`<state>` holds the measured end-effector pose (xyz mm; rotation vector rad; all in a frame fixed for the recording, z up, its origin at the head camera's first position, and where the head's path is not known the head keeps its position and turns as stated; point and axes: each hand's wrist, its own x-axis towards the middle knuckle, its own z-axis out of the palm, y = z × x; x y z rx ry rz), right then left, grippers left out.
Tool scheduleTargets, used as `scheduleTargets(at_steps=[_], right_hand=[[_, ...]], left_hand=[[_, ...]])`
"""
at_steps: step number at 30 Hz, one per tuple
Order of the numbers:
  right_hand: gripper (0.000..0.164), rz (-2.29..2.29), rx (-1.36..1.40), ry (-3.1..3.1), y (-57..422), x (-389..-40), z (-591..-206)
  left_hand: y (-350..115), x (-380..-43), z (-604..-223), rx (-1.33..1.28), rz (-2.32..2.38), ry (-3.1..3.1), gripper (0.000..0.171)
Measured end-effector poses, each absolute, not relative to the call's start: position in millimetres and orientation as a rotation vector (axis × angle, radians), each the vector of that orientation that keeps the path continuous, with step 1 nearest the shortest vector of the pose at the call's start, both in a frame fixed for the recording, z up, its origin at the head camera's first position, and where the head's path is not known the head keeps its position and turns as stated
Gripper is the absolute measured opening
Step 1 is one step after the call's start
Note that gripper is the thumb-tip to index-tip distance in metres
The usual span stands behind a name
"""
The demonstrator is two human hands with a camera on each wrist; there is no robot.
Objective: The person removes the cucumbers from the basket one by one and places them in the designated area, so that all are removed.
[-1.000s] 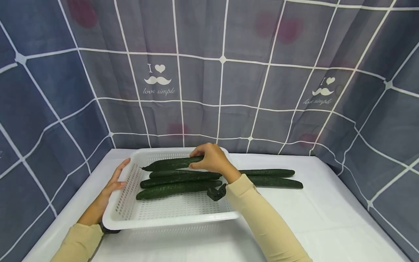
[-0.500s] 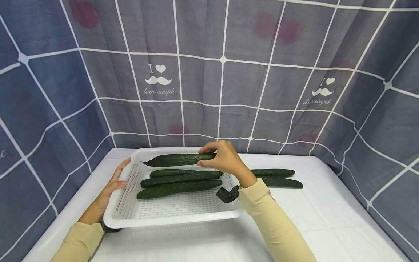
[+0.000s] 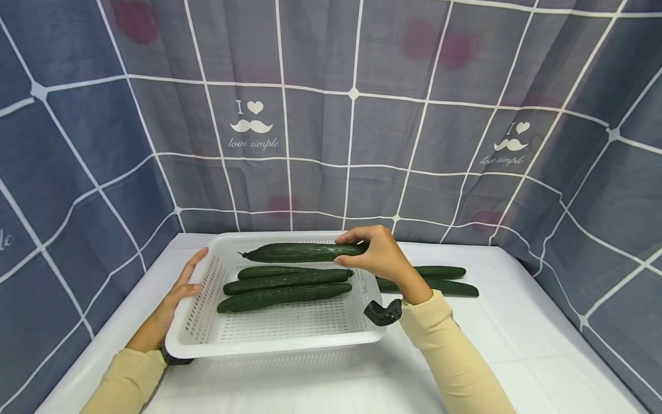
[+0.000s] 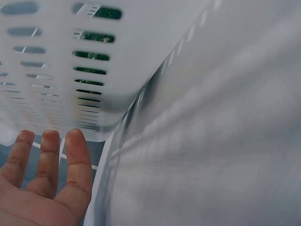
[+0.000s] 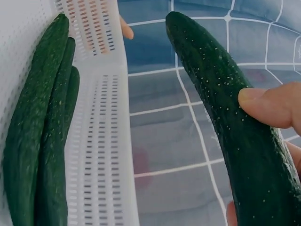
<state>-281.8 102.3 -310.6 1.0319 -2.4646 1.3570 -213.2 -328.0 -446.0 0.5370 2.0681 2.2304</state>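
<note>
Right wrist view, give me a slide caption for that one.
Right hand gripping a dark green cucumber, with three more cucumbers in a white slotted basket.

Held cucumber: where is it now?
In the head view, the held cucumber appears in the right grip over the far side of the white basket, beyond three other cucumbers.

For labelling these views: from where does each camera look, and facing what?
Head: worn there, facing forward and down at the basket; left hand and right hand show.
Left wrist: worn there, facing the basket's outside; left hand partly shows.
Right wrist: worn there, facing the held cucumber; both hands partly show.
Head and right wrist share that cucumber.
</note>
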Motion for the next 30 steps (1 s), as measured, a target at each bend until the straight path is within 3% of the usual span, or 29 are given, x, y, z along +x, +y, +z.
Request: scheduleTargets(at_steps=[30], right_hand=[[0.027, 1.392, 0.913, -2.421, 188, -258, -335]], left_hand=[[-327, -216, -447, 0.560, 2.240, 2.088, 0.079]])
